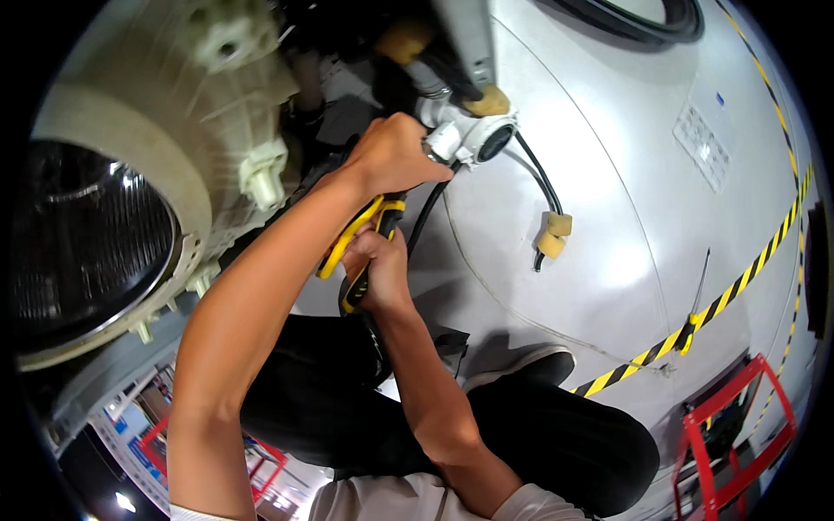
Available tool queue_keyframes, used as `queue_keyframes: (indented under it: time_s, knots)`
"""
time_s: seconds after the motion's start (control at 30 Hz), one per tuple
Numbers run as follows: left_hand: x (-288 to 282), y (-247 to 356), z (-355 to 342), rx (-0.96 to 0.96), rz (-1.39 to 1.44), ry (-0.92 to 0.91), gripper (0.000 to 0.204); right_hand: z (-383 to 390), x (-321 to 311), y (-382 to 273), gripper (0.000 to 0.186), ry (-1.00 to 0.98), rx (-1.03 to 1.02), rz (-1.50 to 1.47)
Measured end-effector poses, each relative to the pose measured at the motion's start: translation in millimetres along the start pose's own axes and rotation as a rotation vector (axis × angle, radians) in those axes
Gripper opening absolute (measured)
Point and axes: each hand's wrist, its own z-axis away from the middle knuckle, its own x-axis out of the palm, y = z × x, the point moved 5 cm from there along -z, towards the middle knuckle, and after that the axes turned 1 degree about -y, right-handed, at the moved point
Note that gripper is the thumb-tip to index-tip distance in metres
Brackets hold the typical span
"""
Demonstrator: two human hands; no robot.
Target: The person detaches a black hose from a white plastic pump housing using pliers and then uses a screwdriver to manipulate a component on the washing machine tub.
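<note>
My left hand [395, 152] is closed at the left end of a white plastic pump housing [486, 130] under the machine's frame; its fingertips are mostly hidden. Just below it, my right hand [378, 260] grips yellow-and-black pliers [343, 239], whose jaws are hidden behind my left hand and wrist. A black hose [430, 204] runs down from the housing beside the pliers. Another black cable hangs to the right of the housing, with yellow foam pieces [554, 239] near its end. A foam block [488, 100] also sits against the housing's top.
A machine drum with a dark glass window [82, 234] fills the left. On the light floor lie a screwdriver [688, 328], yellow-and-black tape [738, 282], a paper sheet [699, 143] and a black rubber ring [647, 30]. A red metal frame [730, 447] stands at lower right.
</note>
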Motion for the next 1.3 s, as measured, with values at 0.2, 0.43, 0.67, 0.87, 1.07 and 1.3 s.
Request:
queue_keyframes:
  time_s: [0.2,0.43,0.67,0.87,1.07,1.3]
  knots:
    - [12,-4,2,-0.122,0.036,0.0,0.055,-13,-35,33,0.026,0.054,0.041,-0.113]
    - [21,-14,3,-0.202,0.101,0.114,0.061,-3,-21,23,0.021,0.081,0.088,-0.035]
    - [20,23,11,-0.158,-0.135,0.243,0.04,-7,-14,31,0.024,-0.012,-0.004,-0.273]
    - [19,25,5,-0.141,-0.276,0.151,0.029,-2,1,27,0.024,-0.076,0.039,-0.444]
    - [11,24,10,-0.039,-0.098,0.123,0.06,-7,-12,30,0.037,-0.136,0.015,-0.337]
    - [-8,-16,34,0.035,0.31,0.083,0.041,-4,-8,12,0.04,-0.195,0.058,-0.398]
